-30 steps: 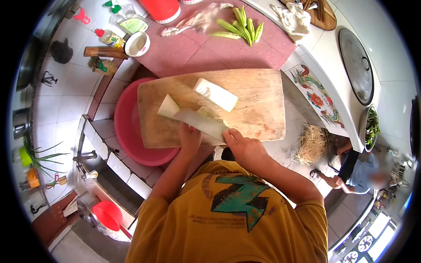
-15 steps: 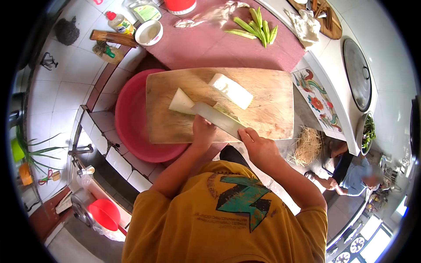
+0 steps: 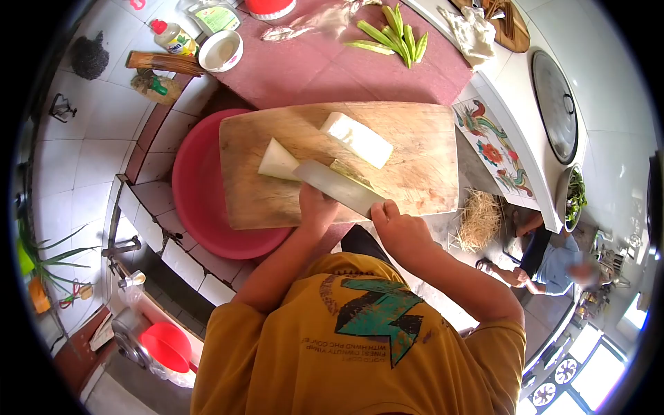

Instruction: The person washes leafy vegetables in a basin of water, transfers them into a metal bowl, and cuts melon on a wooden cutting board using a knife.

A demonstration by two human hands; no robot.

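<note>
My right hand grips the handle end of a cleaver, whose broad blade points up and left over the cutting board. Behind the blade shows the green-edged strip of a melon piece. My left hand is closed at the near side of that piece; the blade hides most of its fingers. Left of the blade tip lies a pale melon wedge. A thick white melon block rests further back on the board.
A pink basin sits under the board's left end. Okra and a cloth lie on the red counter. A white bowl stands at left. At right are a lidded pan and a seated person.
The whole view has shifted slightly, moving the board and hands a little left in the picture. Both hands and the cleaver keep nearly the same place over the board.
</note>
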